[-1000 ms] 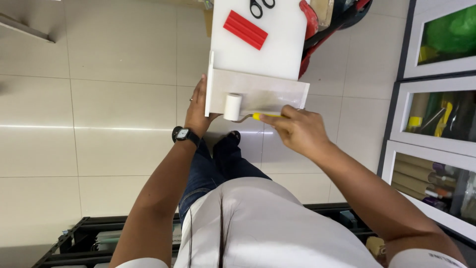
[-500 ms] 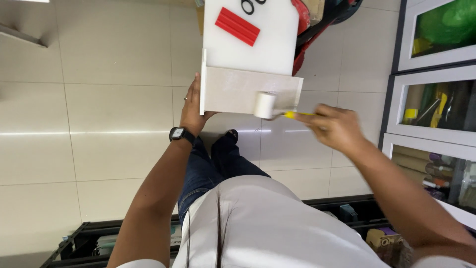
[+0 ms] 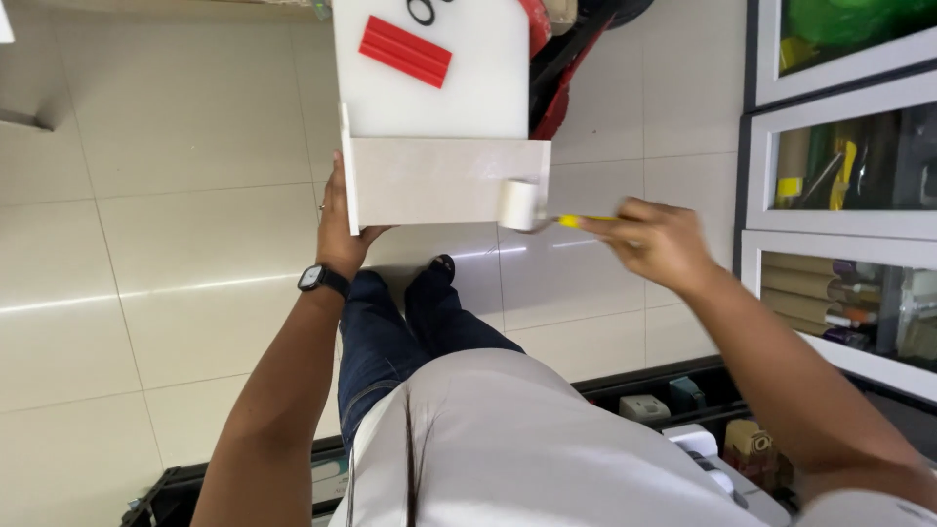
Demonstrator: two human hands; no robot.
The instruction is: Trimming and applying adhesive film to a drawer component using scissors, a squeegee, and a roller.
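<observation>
Panel (image 3: 439,181) stands against table (image 3: 488,98) edge, left hand (image 3: 342,229) at its left end, roller (image 3: 518,204) on its right end with right hand (image 3: 659,239) further right; scraper (image 3: 405,51) and scissors (image 3: 425,10) lie on table, cabinets (image 3: 839,224) far right.

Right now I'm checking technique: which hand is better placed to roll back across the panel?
Right: the right hand holds the yellow-handled roller at the beige panel edge; the left hand steadies it.

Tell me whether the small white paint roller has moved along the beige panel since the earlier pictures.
Yes. The white paint roller, held by the right hand, has travelled from the beige panel's left part to its right edge.
</observation>
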